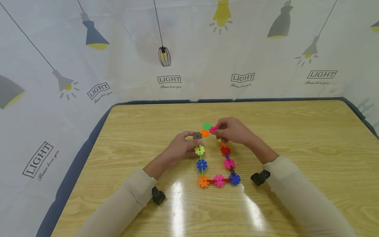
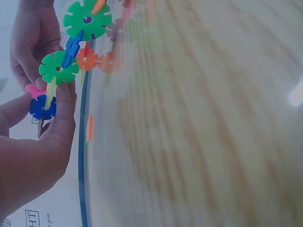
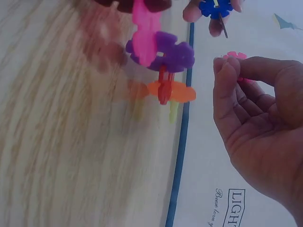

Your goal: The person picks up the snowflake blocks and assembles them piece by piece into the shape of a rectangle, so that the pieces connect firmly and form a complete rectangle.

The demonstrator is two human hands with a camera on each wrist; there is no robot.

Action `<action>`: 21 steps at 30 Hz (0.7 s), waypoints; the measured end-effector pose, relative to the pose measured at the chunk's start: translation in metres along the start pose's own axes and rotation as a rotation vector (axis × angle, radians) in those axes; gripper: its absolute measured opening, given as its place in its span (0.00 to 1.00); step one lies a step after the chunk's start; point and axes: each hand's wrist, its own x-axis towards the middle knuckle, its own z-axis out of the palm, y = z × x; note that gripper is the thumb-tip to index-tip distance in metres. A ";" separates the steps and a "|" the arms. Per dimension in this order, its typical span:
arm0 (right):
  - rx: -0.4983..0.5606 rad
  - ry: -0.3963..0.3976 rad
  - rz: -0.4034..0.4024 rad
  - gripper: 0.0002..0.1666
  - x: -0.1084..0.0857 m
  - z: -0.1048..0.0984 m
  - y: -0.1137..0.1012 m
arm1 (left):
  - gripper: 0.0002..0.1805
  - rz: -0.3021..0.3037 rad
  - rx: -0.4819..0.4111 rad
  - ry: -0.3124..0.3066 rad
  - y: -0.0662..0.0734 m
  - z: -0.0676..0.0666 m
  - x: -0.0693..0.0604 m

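Observation:
Notched plastic snowflake discs are joined into a U-shaped chain, with an orange corner disc (image 1: 203, 181) and a blue corner disc (image 1: 235, 179). My left hand (image 1: 185, 146) pinches the chain's left end at a small blue disc (image 2: 42, 108). From that end a grey-brown disc (image 1: 197, 135) sticks out. Between thumb and fingertips, my right hand (image 1: 234, 130) pinches a pink disc (image 1: 213, 129), apart from the grey-brown one. The chain's right arm, with a red disc (image 1: 225, 150), runs up below the right hand, which partly hides its far end.
An orange disc (image 1: 205, 133) and a green disc (image 1: 207, 126) lie loose on the wooden table (image 1: 142, 131), just beyond the hands. Behind the table's dark far edge hangs a white cloth (image 1: 201, 65) printed with lamps. Each sleeved wrist carries a small black camera (image 1: 158, 196).

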 end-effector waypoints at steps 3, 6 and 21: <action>0.003 -0.026 -0.013 0.11 0.001 0.002 -0.003 | 0.23 0.017 0.005 0.002 0.002 0.001 0.001; -0.015 -0.040 -0.035 0.09 0.002 0.004 -0.005 | 0.22 0.032 0.010 0.000 0.003 0.002 0.002; -0.164 0.046 -0.082 0.08 0.004 0.017 -0.007 | 0.20 0.093 0.114 0.049 0.011 0.016 0.006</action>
